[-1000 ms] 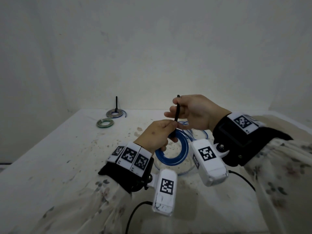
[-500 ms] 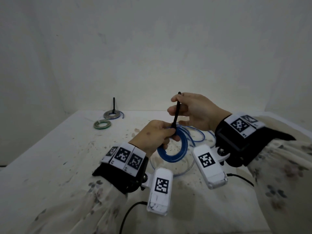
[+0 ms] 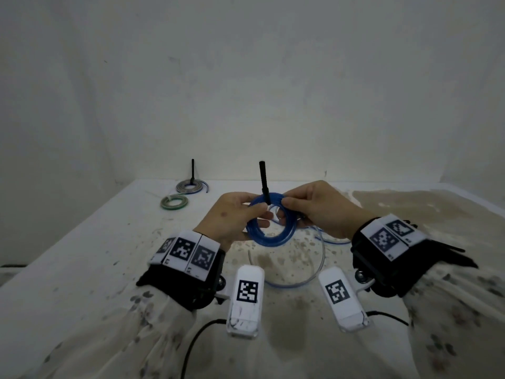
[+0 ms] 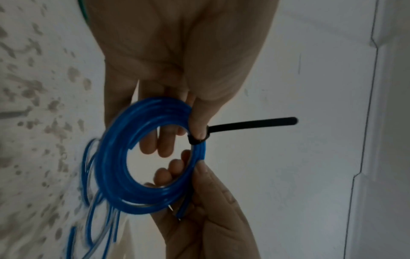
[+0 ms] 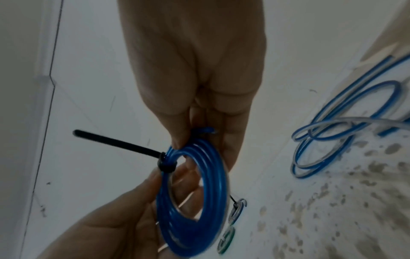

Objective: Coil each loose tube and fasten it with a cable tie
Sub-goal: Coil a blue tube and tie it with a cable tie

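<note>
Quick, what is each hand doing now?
Left hand: pinching the blue coil beside the black cable tie.
Right hand: pinching the same coil.

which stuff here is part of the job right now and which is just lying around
In the job:
- blue coil, held by the left hand and right hand
- black tie around it, tail sticking up

Lying about:
- grey coil, already tied
- green coil
- loose tubes on the table

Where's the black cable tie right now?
In the head view, the black cable tie stands centre, cinched round the blue coiled tube, between the left hand and right hand.
</note>
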